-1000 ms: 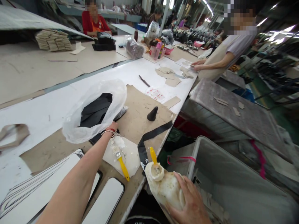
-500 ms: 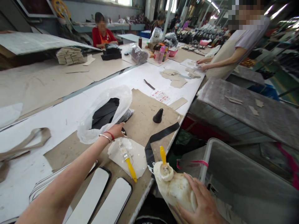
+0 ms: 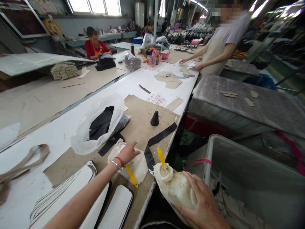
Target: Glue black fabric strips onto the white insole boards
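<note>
My right hand [image 3: 202, 200] is wrapped around a stained white plastic bottle [image 3: 177, 190], tilted at the table's edge. A yellow brush handle [image 3: 161, 156] sticks out of its mouth. My left hand [image 3: 128, 154] hovers over a glue-smeared pale sheet [image 3: 141, 165], fingers stretched out and nothing visible in them. It hides the bristle end of a second brush, whose yellow handle [image 3: 132, 176] shows below the wrist. To the right of that sheet lies a bent black strip [image 3: 159, 137]. Left of my hand, another black strip [image 3: 111, 144] lies beside a white plastic bag [image 3: 78, 140] holding black pieces.
A black cone [image 3: 154, 119] stands on the brown board [image 3: 135, 109]. White black-edged panels [image 3: 116, 206] lie at the near left. A grey bin [image 3: 257, 178] stands at the right beside a covered cart [image 3: 238, 95]. Co-workers are across the table and at the far right.
My left hand has moved from beside the bag to the right, over the brush and pale sheet. The black strip by the bag now shows. My right hand still holds the bottle.
</note>
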The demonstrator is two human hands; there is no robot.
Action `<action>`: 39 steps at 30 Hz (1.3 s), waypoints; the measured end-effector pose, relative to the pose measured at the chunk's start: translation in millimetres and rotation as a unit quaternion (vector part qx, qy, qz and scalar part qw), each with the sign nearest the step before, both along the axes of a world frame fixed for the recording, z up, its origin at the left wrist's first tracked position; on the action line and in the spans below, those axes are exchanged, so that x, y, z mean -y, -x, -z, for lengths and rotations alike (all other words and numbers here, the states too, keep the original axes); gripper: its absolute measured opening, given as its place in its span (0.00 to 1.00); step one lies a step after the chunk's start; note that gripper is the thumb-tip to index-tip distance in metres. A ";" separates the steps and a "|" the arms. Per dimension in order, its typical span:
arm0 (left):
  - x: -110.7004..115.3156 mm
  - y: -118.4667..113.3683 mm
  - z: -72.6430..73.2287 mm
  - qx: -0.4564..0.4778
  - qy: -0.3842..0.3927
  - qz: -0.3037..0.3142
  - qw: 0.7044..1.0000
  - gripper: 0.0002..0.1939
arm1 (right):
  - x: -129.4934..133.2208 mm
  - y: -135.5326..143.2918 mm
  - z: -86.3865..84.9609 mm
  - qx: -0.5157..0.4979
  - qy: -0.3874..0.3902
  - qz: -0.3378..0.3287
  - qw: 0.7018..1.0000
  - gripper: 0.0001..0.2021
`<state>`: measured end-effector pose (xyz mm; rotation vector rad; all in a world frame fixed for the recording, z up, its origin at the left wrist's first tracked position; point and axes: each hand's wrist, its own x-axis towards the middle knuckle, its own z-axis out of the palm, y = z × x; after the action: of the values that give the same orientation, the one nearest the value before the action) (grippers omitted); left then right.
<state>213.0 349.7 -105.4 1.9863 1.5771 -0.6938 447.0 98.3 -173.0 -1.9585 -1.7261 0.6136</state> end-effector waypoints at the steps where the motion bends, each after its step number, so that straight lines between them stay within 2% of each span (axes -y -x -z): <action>1: 9.5 -9.0 17.5 0.006 -0.004 -0.005 1.000 0.31 | -0.9 1.0 -1.1 -0.002 -0.002 -0.002 1.000 0.42; 2: 17.5 -17.4 34.8 0.009 -0.007 -0.009 1.000 0.37 | -1.4 1.7 -2.1 -0.004 -0.002 -0.001 1.000 0.42; 3: 23.4 -24.8 51.2 0.006 -0.009 -0.014 1.000 0.37 | -1.6 2.1 -2.9 -0.006 -0.002 -0.002 1.000 0.42; 6: 30.2 -37.6 88.0 -0.022 -0.026 -0.033 0.999 0.16 | 0.4 0.2 -3.2 -0.012 0.000 0.005 1.000 0.42; 8: 28.9 -39.1 100.3 -0.025 -0.048 -0.036 0.998 0.12 | 2.5 -3.1 -2.3 -0.015 0.002 0.016 1.000 0.43; 10: 25.9 -38.4 104.9 -0.017 -0.066 -0.031 0.997 0.12 | 4.2 -7.2 -1.3 -0.017 0.002 0.023 1.000 0.43; 18: 9.2 -40.1 97.3 -0.040 -0.097 -0.040 0.994 0.14 | 9.9 -26.5 2.3 -0.029 0.024 0.045 0.998 0.42; 28: -1.9 -25.4 87.0 -0.037 -0.114 -0.079 0.990 0.22 | 17.1 -55.2 12.4 0.004 0.002 0.060 0.998 0.41; 33: -12.3 -17.6 66.6 -0.024 -0.069 -0.060 0.996 0.15 | 16.6 -62.0 11.0 -0.006 -0.004 0.067 0.998 0.40; 36: -20.2 -11.1 51.5 -0.046 -0.053 -0.087 0.994 0.15 | 15.0 -62.6 13.1 0.000 -0.009 0.065 0.998 0.40; 39: -24.4 -7.3 42.9 -0.045 -0.046 -0.114 0.991 0.15 | 13.1 -61.5 15.3 0.004 -0.009 0.060 0.998 0.42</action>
<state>220.2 374.1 -148.3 1.8204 1.8846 -0.6365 508.5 85.2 -188.3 -2.0376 -1.5995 0.5469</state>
